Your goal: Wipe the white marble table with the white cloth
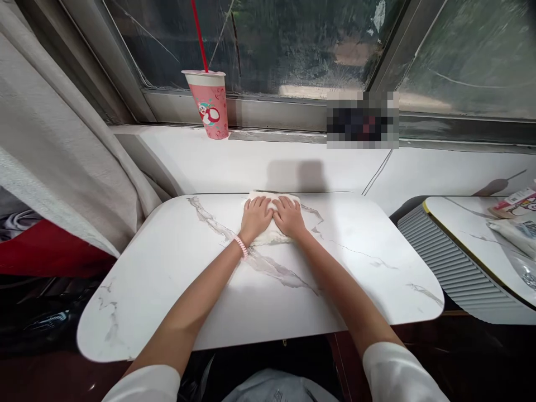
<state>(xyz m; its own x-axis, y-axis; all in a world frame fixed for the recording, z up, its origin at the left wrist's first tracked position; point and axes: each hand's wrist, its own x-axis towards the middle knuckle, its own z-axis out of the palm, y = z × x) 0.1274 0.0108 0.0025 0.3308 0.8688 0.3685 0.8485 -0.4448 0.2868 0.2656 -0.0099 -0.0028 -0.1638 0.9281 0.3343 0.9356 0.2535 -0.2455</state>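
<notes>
Beneath a grimy metal-framed window (285, 50), a white bench (138, 262) with rounded corners and grey-brown marble veining stands along a white wall (234, 167). A cream cloth (276, 237) lies flat on it, near the middle of the back edge. Its far edge runs roughly parallel to the wall; with so much covered, I cannot tell a long axis. Both hands rest palm down on the cloth, the left hand (255, 216) and right hand (290, 215) side by side, thumbs nearly meeting. Their fingers are extended and slightly spread, pointing towards the wall, pressing on the fabric rather than gripping it. A pink coiled band (241, 245) circles the left wrist. On the sill stands a pink cup (211, 106) with a red straw (200, 36); farther right is a pixelated patch. A pale curtain (58, 111) hangs at left. At right, packages (517, 204) lie on a ribbed-sided cabinet (456, 268).
</notes>
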